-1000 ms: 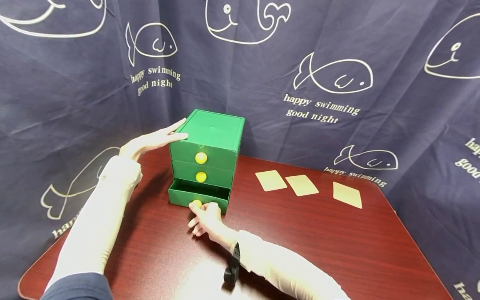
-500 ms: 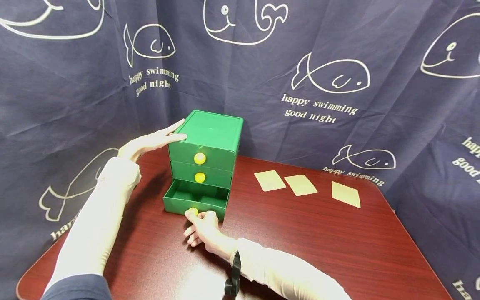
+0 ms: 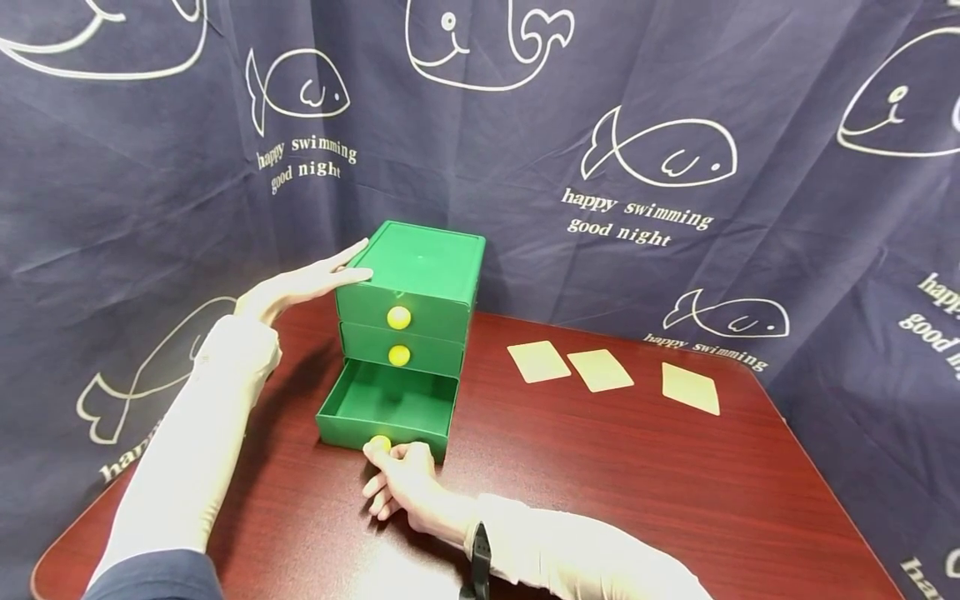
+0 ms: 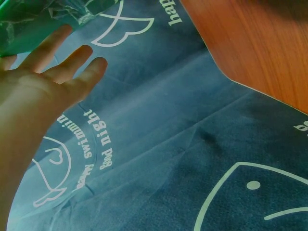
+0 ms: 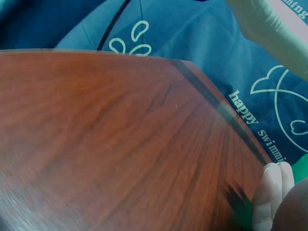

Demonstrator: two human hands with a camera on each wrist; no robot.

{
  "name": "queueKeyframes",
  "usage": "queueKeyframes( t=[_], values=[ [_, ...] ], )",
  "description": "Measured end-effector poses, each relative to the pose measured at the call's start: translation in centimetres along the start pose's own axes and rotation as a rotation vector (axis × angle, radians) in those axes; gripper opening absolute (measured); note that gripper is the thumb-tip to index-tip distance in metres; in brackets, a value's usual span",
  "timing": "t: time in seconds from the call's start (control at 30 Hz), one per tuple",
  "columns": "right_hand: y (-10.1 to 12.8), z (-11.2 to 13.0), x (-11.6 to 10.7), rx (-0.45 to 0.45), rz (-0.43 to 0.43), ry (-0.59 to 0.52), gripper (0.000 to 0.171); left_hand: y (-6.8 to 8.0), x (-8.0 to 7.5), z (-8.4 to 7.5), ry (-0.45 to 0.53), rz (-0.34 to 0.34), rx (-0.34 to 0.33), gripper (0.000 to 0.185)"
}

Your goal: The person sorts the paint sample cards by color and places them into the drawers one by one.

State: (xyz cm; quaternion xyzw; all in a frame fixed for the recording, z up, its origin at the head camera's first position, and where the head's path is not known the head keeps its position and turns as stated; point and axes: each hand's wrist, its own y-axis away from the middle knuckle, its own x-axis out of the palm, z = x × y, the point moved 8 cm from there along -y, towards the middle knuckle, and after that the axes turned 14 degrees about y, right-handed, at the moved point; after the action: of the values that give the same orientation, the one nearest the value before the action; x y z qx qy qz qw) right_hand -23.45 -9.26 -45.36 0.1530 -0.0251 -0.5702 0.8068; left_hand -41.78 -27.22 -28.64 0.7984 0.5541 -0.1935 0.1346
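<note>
A green three-drawer box (image 3: 427, 258) with yellow round knobs stands on the table. Its bottom drawer (image 3: 390, 400) is pulled well out, and the inside looks bare. With thumb and fingers my right hand (image 3: 408, 487) pinches the yellow knob (image 3: 381, 442) of that drawer. My left hand (image 3: 300, 283) rests on the box's upper left edge, fingers straight. The middle and top drawers are closed. In the left wrist view the left hand (image 4: 48, 77) lies against the green box (image 4: 29, 29). Only some fingers of the right hand (image 5: 272, 195) show in the right wrist view.
Three pale yellow cards (image 3: 540, 362) lie flat on the dark red wooden table (image 3: 600, 467), right of the box. A dark blue curtain (image 3: 525, 150) with white fish drawings hangs behind and beside the table.
My right hand has drawn the bottom drawer farther out toward me, so more of its inside shows. The left hand keeps its place on the box.
</note>
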Motion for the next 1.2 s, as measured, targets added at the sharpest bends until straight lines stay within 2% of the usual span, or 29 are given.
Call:
queueKeyframes(
  t=[0.5,0.73,0.87,0.97,1.07,1.13,1.2],
  values=[
    [2.3,-0.6,1.0,0.025,0.049,-0.008,0.027,0.0,0.0,0.1,-0.025,-0.001,-0.011,0.077],
    [3.6,-0.7,1.4,0.052,0.12,0.027,0.031,-0.1,-0.1,0.1,-0.019,-0.004,-0.004,0.078],
    [4.5,-0.4,1.1,0.068,0.191,0.052,0.028,0.2,-0.2,-0.1,-0.019,-0.005,-0.002,0.077],
    [5.5,0.8,0.0,0.026,0.268,0.083,0.028,0.2,-0.1,-0.2,-0.036,-0.003,0.006,0.076],
    [6.1,2.9,-2.6,-0.063,0.301,0.139,0.029,0.1,0.1,-0.4,-0.039,0.0,0.015,0.076],
    [5.7,4.6,-5.0,-0.16,0.266,0.19,0.028,0.2,0.2,-0.4,-0.044,-0.001,0.012,0.075],
    [4.6,6.3,-8.0,-0.283,0.163,0.272,0.024,0.2,0.3,-0.3,-0.031,0.003,0.014,0.075]
  ],
)
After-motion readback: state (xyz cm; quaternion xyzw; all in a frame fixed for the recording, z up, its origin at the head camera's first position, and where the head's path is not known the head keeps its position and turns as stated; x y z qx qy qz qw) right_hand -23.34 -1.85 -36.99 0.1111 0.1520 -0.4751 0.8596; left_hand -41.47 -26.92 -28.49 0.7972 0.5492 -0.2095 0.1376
